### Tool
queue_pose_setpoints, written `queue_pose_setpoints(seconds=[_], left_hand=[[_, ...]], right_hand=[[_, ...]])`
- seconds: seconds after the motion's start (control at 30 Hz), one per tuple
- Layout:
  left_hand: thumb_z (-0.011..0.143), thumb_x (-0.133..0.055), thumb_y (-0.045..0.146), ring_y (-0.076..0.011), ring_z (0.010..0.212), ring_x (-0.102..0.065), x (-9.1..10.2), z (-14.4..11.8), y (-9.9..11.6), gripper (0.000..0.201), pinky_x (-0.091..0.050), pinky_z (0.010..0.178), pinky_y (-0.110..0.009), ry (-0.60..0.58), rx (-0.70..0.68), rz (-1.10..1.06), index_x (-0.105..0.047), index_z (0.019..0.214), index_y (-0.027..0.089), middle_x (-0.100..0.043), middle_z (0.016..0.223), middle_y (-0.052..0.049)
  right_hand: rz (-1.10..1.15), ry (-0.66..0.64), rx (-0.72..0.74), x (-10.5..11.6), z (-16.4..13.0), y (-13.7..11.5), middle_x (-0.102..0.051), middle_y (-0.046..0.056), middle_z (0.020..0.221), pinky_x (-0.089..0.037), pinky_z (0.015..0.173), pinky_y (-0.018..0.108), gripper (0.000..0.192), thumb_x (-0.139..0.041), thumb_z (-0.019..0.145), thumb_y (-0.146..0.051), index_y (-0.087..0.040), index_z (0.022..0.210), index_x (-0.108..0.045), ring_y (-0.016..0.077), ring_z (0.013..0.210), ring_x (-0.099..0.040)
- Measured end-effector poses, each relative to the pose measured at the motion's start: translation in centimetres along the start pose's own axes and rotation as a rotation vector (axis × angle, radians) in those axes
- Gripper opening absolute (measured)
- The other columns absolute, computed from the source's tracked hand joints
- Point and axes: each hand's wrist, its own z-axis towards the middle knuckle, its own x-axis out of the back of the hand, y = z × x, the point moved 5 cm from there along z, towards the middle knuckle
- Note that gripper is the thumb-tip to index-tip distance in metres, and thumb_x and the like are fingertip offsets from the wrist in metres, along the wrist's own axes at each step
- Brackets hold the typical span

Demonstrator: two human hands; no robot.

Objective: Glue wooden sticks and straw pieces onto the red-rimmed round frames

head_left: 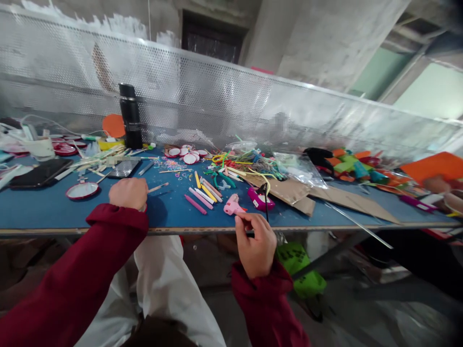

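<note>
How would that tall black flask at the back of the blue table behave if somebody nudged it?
The black flask is tall and narrow on a small base, so a push near its top would probably tip it. Its round body suggests it would then roll. It looks rigid, likely heavier than the craft sticks nearby.

Dark red long sleeves w/ ribbed cuffs on both arms, white trousers; hands bare.

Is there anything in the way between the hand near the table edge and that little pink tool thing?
Nothing visible is. The right hand is at the table's front edge, and the pink tool lies just beyond its fingertips on bare blue tabletop. The coloured sticks lie off to the left, outside that gap.
</note>
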Motion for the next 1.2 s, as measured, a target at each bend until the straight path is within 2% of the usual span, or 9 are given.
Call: queue_pose_setpoints(seconds=[0.1, 0.2, 0.33, 0.5, 0.6, 0.77, 0.9, 1.07, 1.2], left_hand=[[0.089, -0.050, 0.026, -0.0339, 0.093, -0.063, 1.6, -0.6, 0.3, 0.020, -0.046, 0.079, -0.043, 0.143, -0.023, 0.061, -0.067, 0.087, 0.016, -0.068, 0.090, -0.015], [0.089, -0.053, 0.031, -0.0244, 0.087, -0.063, 3.0, -2.4, 1.1, 0.024, -0.048, 0.075, -0.035, 0.264, -0.104, -0.360, -0.062, 0.108, 0.018, -0.066, 0.094, -0.009], [0.089, -0.057, 0.038, -0.0163, 0.070, -0.057, 1.1, -7.1, 3.3, 0.034, -0.048, 0.067, -0.028, -0.010, -0.060, -0.874, -0.060, 0.119, 0.022, -0.062, 0.085, -0.002], [0.087, -0.059, 0.026, -0.0147, 0.077, -0.055, -2.6, -13.8, 7.4, 0.010, -0.042, 0.070, -0.025, -0.302, -0.176, -0.927, -0.065, 0.085, 0.019, -0.062, 0.082, -0.001], [0.087, -0.059, 0.024, -0.0139, 0.075, -0.053, -4.3, -15.7, 8.3, 0.009, -0.037, 0.065, -0.025, -0.395, -0.149, -0.890, -0.065, 0.082, 0.019, -0.063, 0.082, -0.001], [0.086, -0.059, 0.025, -0.0127, 0.071, -0.050, -4.9, -16.0, 8.0, 0.010, -0.036, 0.064, -0.025, -0.395, -0.079, -0.963, -0.062, 0.080, 0.017, -0.060, 0.078, 0.000], [0.088, -0.059, 0.031, -0.0119, 0.068, -0.048, -5.3, -15.6, 7.4, 0.016, -0.037, 0.063, -0.024, -0.330, -0.020, -1.120, -0.060, 0.080, 0.017, -0.056, 0.072, 0.001], [0.088, -0.061, 0.035, -0.0120, 0.067, -0.049, -5.6, -15.0, 7.7, 0.020, -0.038, 0.063, -0.023, -0.230, -0.031, -1.186, -0.062, 0.079, 0.016, -0.057, 0.071, 0.000], [0.088, -0.062, 0.030, -0.0130, 0.068, -0.053, -5.3, -14.7, 8.9, 0.016, -0.038, 0.062, -0.023, -0.208, -0.114, -1.078, -0.066, 0.079, 0.017, -0.061, 0.072, -0.001]], right_hand=[[-0.077, 0.006, -0.001, 0.6, 0.2, 0.9, -0.069, 0.005, 0.083, -0.048, 0.075, 0.030, 0.010, -0.060, 0.092, -0.025, -0.018, 0.089, -0.067, 0.0184, 0.080, -0.062], [-0.269, -0.081, 0.031, 0.4, 0.6, 1.6, -0.071, 0.007, 0.098, -0.046, 0.090, 0.037, 0.017, -0.058, 0.087, -0.016, -0.018, 0.100, -0.068, 0.0231, 0.094, -0.061], [-0.516, -0.201, 0.010, -0.5, 0.6, 2.4, -0.068, 0.011, 0.118, -0.042, 0.098, 0.042, 0.044, -0.056, 0.078, -0.008, -0.016, 0.121, -0.064, 0.0283, 0.109, -0.055], [-0.674, -0.301, 0.006, -1.8, 0.0, 2.7, -0.068, 0.011, 0.111, -0.041, 0.089, 0.042, 0.048, -0.058, 0.076, -0.011, -0.018, 0.124, -0.062, 0.0295, 0.106, -0.055], [-0.745, -0.333, 0.015, -2.4, -0.1, 2.7, -0.067, 0.010, 0.098, -0.041, 0.082, 0.040, 0.047, -0.060, 0.077, -0.014, -0.018, 0.123, -0.062, 0.0285, 0.096, -0.057], [-0.776, -0.356, -0.001, -3.1, 0.4, 3.0, -0.064, 0.013, 0.091, -0.041, 0.077, 0.038, 0.038, -0.058, 0.077, -0.015, -0.013, 0.114, -0.066, 0.0292, 0.090, -0.057], [-0.578, -0.192, -0.130, -2.1, 1.3, 3.5, -0.065, 0.015, 0.097, -0.043, 0.081, 0.038, 0.036, -0.053, 0.080, -0.017, -0.010, 0.114, -0.063, 0.0279, 0.090, -0.058], [-0.019, 0.151, -0.411, 0.0, 0.1, 1.7, -0.065, 0.010, 0.091, -0.045, 0.077, 0.038, 0.041, -0.060, 0.084, -0.053, -0.015, 0.099, -0.063, 0.0239, 0.081, -0.059], [0.474, -0.125, -0.566, -2.6, -1.9, -2.0, -0.070, 0.010, 0.090, -0.049, 0.077, 0.035, 0.044, -0.051, 0.092, -0.054, -0.014, 0.090, -0.069, 0.0217, 0.082, -0.064]])
